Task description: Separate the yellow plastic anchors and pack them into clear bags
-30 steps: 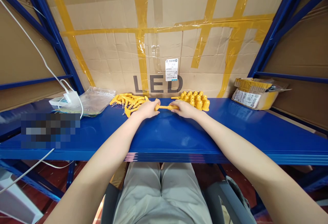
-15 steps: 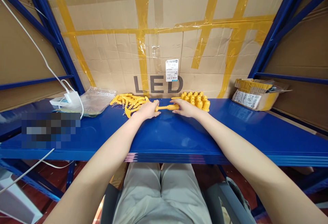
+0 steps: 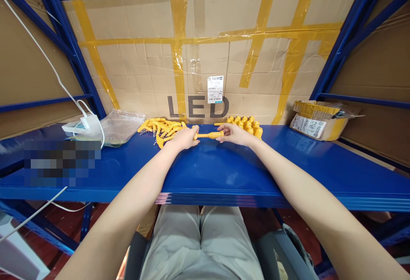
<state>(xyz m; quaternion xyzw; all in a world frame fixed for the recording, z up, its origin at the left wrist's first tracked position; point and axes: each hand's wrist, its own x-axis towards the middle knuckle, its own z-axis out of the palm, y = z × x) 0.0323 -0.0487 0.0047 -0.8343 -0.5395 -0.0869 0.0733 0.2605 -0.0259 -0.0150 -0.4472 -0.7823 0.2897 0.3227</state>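
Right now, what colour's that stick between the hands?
The stick is yellow, clearest in the head view.

Workstation surroundings: blue shelf (image 3: 205,175) with cardboard back panel (image 3: 144,73).
The panel carries strips of yellow tape (image 3: 178,60), 3 black letters (image 3: 196,107) reading "LED" and 1 white label (image 3: 215,88). At right rests 1 taped carton (image 3: 338,128). At left lies a clear plastic bag (image 3: 121,125); a white plug unit (image 3: 91,123) with a white cable (image 3: 53,67) sits beside it. The pixelated object (image 3: 62,160) in front cannot be identified.
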